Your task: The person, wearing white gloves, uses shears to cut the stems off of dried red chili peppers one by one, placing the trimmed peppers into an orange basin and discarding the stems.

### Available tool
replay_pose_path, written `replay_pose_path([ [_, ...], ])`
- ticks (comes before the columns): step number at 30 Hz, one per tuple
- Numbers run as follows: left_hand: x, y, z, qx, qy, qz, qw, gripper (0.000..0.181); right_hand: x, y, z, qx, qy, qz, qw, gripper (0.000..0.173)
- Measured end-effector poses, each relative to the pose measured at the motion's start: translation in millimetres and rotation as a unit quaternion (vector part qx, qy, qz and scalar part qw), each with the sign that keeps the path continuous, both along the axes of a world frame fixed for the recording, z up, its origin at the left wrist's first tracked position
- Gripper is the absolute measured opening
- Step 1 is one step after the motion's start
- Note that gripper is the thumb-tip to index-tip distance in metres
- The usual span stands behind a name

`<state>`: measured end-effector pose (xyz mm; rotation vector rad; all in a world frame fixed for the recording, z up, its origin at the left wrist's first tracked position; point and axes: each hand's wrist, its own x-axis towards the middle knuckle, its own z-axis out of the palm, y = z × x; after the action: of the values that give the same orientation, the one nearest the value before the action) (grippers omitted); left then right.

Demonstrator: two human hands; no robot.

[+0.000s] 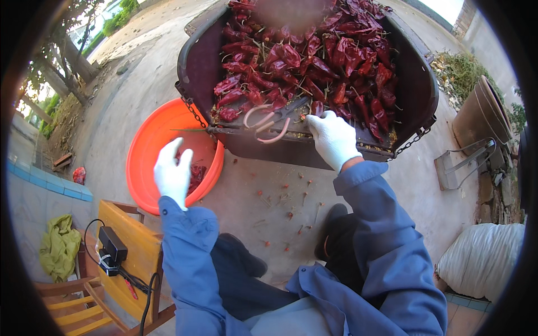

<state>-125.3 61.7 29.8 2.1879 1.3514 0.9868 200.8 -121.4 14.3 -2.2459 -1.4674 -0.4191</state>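
My left hand (173, 170), in a white glove, is over the orange plastic basin (141, 138) with its fingers apart and nothing seen between them. Dried red chili peppers (196, 178) lie in the basin, partly hidden by that hand. My right hand (334, 138), also gloved, is at the front edge of a dark metal cart bed (269, 152). Its fingers are curled beside a dried chili pepper (317, 108); whether they grip it is hidden. Scissors (273, 119) with pinkish handles lie left of that hand, in front of a large heap of dried red chilies (290, 59).
Chains (192, 111) hang at the bed's front corners. Stems and pepper bits (290, 215) litter the concrete floor between my feet. At left is a wooden chair (122, 252) with a black device and cables. A metal dustpan (452, 170), large pot (479, 115) and white sack (483, 258) stand right.
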Motion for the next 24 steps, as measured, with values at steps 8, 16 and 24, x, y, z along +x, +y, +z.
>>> replay_pose_path([
  [8,68,-56,2,-0.002,-0.046,-0.155,0.987,0.024,30,4,-11,0.036,0.025,-0.036,0.998,0.007],
  [16,93,-87,13,-0.309,-0.254,-0.273,0.875,0.043,-38,-24,39,0.169,0.678,0.120,0.705,0.021],
  [24,104,-103,22,-0.342,-0.305,-0.304,0.835,0.041,-86,-18,24,0.182,0.371,0.172,0.894,0.013],
])
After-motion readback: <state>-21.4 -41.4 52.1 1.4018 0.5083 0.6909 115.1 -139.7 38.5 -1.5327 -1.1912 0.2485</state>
